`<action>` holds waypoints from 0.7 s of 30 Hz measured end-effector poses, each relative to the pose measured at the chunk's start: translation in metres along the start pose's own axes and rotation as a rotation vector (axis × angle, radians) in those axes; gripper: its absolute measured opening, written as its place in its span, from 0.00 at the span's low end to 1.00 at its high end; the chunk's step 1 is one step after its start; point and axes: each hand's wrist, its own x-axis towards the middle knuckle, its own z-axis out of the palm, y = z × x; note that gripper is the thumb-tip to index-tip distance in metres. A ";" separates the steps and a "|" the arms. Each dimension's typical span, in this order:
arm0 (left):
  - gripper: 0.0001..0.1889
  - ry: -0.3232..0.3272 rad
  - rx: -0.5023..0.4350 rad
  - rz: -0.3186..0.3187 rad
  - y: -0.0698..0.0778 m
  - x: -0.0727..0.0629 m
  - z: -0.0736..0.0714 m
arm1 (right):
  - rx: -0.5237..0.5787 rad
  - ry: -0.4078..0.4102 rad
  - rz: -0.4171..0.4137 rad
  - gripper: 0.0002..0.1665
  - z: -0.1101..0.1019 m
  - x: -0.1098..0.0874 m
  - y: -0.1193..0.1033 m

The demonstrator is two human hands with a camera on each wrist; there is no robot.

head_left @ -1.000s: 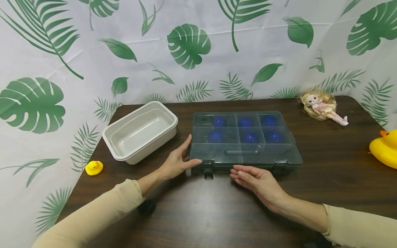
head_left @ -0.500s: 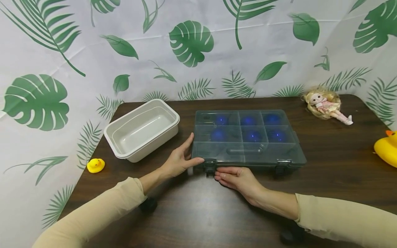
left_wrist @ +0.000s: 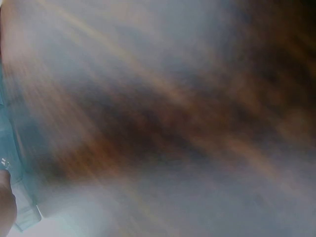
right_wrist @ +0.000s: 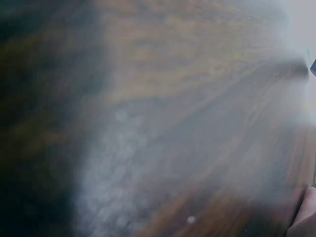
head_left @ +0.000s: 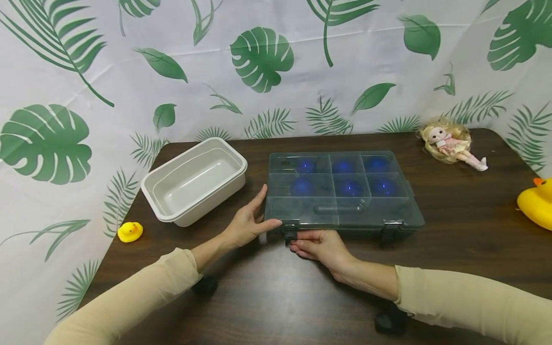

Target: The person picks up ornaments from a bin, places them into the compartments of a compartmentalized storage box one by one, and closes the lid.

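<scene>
A clear, dark-tinted plastic compartment case (head_left: 366, 213) lies with its lid down in the middle of the table. Through the lid show several blue round objects (head_left: 348, 188), one per compartment in the two back rows. My left hand (head_left: 246, 225) rests against the case's front left corner, thumb on the front edge, fingers straight along the left side. My right hand (head_left: 324, 249) has its fingertips at the left black latch (head_left: 290, 232), pinching around its lower end. The right latch (head_left: 387, 234) is untouched. Both wrist views are mostly blurred.
A pale rectangular tub (head_left: 194, 182) with bare insides stands left of the case, close to my left hand. A small yellow duck (head_left: 130, 232) sits at the left table edge. A doll (head_left: 450, 143) lies at the back right, and a larger yellow duck (head_left: 536, 203) stands at far right.
My right hand has moved left along the case's front edge, from between the latches to the left latch. The left hand stays on the corner; the case has not shifted.
</scene>
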 end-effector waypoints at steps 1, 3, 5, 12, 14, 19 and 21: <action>0.50 0.002 0.001 -0.001 0.000 0.000 0.000 | 0.003 0.000 -0.005 0.19 0.001 0.000 0.000; 0.50 0.002 -0.006 0.001 0.000 0.000 0.000 | 0.011 0.001 -0.012 0.19 0.001 0.000 0.001; 0.50 0.003 -0.013 0.004 -0.001 0.000 0.000 | 0.021 0.002 -0.015 0.18 0.002 0.000 0.002; 0.50 0.002 -0.010 0.007 -0.001 0.000 0.000 | 0.068 0.002 -0.033 0.18 0.004 0.000 0.006; 0.50 0.003 -0.006 0.008 -0.001 0.001 0.000 | 0.094 0.007 -0.049 0.18 0.005 0.000 0.007; 0.49 0.004 0.001 0.006 -0.001 0.000 0.000 | 0.132 0.027 -0.062 0.19 0.010 0.002 0.007; 0.49 0.006 0.009 0.005 0.000 0.000 0.000 | 0.130 0.037 -0.057 0.21 0.012 0.003 0.007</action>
